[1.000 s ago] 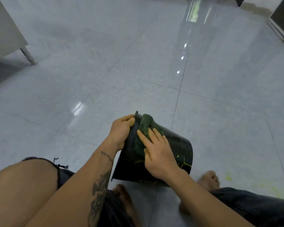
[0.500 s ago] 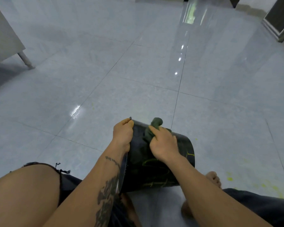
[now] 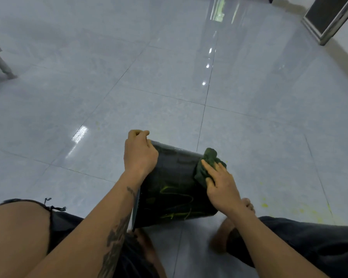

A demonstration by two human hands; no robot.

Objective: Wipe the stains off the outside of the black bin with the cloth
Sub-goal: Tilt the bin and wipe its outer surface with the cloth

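On the tiled floor (image 3: 169, 87) the black bin (image 3: 175, 177) lies on its side, so I'd brace it with my left hand (image 3: 140, 155) curled over its rim and, with my right hand (image 3: 222, 183) pressing flat-fingered on the green cloth (image 3: 208, 159) near the base, drag it firmly across the yellow streaks (image 3: 173, 192).

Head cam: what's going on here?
A person sits on the tiled floor with the black bin lying on its side between their legs. The left hand grips its rim; the right hand presses a dark green cloth against its other end. Its near wall shows yellow streaks.
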